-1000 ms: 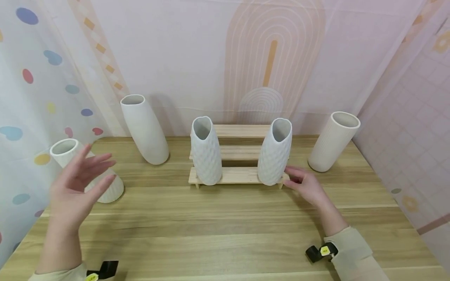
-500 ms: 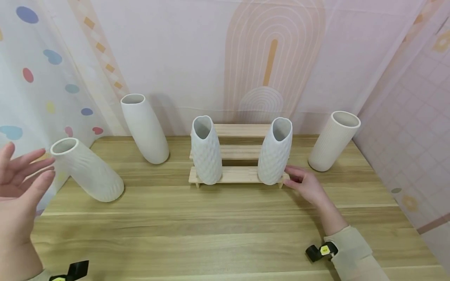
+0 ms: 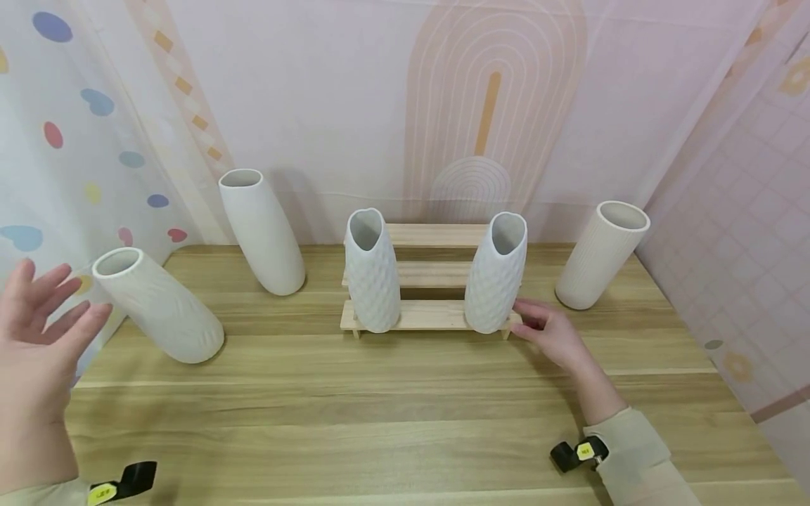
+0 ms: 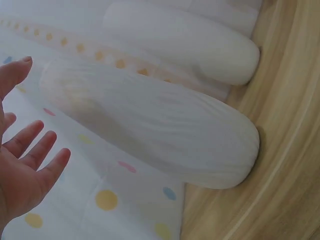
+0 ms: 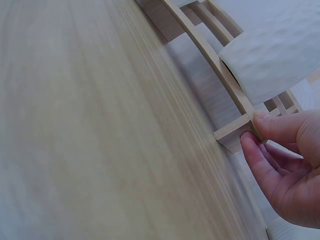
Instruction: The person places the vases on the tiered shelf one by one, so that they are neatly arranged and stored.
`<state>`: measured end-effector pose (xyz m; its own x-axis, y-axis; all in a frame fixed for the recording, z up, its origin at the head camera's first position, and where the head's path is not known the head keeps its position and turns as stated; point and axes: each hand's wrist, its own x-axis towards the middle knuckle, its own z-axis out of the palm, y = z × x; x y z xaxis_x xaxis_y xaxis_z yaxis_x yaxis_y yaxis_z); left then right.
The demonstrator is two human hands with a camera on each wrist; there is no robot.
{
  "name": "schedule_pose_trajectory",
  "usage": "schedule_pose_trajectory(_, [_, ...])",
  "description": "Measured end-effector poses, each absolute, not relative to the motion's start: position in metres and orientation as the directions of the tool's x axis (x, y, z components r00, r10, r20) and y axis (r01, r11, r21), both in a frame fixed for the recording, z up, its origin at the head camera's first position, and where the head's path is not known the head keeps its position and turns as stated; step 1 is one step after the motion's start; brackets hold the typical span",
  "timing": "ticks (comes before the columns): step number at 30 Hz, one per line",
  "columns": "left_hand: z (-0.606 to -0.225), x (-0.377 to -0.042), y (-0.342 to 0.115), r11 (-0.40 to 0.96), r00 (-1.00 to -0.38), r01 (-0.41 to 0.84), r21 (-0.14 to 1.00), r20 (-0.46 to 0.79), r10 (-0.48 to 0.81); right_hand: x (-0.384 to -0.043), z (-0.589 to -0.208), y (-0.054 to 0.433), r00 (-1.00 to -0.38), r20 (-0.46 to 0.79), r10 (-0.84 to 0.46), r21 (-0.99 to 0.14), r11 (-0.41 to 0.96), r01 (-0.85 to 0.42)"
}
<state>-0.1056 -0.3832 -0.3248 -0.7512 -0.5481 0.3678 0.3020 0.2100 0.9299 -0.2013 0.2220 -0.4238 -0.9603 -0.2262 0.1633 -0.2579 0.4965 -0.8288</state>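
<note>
My left hand (image 3: 38, 344), cut off at frame edge: fingers spread wide, near but off the swirled vase (image 3: 161, 306). Smooth vase (image 3: 264, 235) behind that. Wooden rack (image 3: 433, 315) mid-span on the table (image 3: 392, 422); left dimpled vase (image 3: 373, 274) and right dimpled vase (image 3: 496, 277) partly hide its tiers. My right hand (image 3: 549, 336) pinches the rack's front right end; some fingertips hidden. Ribbed vase (image 3: 601, 254) far right.
</note>
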Motion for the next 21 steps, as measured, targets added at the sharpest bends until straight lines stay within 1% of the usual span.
schedule_pose_trajectory(3, [-0.327, -0.111, -0.385, 0.194, -0.794, 0.278, 0.941, 0.339, -0.506, -0.201, -0.423, 0.222, -0.961, 0.163, -0.224, -0.831, 0.494, -0.256])
schedule_pose_trajectory(8, [-0.329, -0.122, -0.383, 0.141, -0.843, 0.342, 0.929, 0.370, -0.391, -0.201, -0.422, 0.221, -0.964, 0.152, -0.219, -0.840, 0.485, -0.243])
schedule_pose_trajectory(10, [-0.329, -0.126, -0.380, 0.182, -0.852, 0.343, 0.922, 0.387, -0.352, -0.201, -0.422, 0.221, -0.964, 0.150, -0.218, -0.842, 0.483, -0.240])
schedule_pose_trajectory(12, [-0.328, -0.130, -0.377, 0.292, -0.857, 0.303, 0.907, 0.394, -0.332, -0.201, -0.422, 0.222, -0.965, 0.149, -0.217, -0.840, 0.487, -0.240])
schedule_pose_trajectory(14, [-0.328, -0.134, -0.375, 0.395, -0.858, 0.251, 0.884, 0.392, -0.332, -0.201, -0.422, 0.222, -0.964, 0.150, -0.218, -0.838, 0.490, -0.241])
schedule_pose_trajectory(17, [-0.327, -0.138, -0.372, 0.475, -0.849, 0.175, 0.862, 0.377, -0.370, -0.201, -0.423, 0.222, -0.965, 0.151, -0.215, -0.841, 0.485, -0.240])
schedule_pose_trajectory(21, [-0.326, -0.143, -0.371, 0.452, -0.817, 0.149, 0.880, 0.367, -0.446, -0.201, -0.425, 0.222, -0.966, 0.153, -0.210, -0.853, 0.465, -0.236])
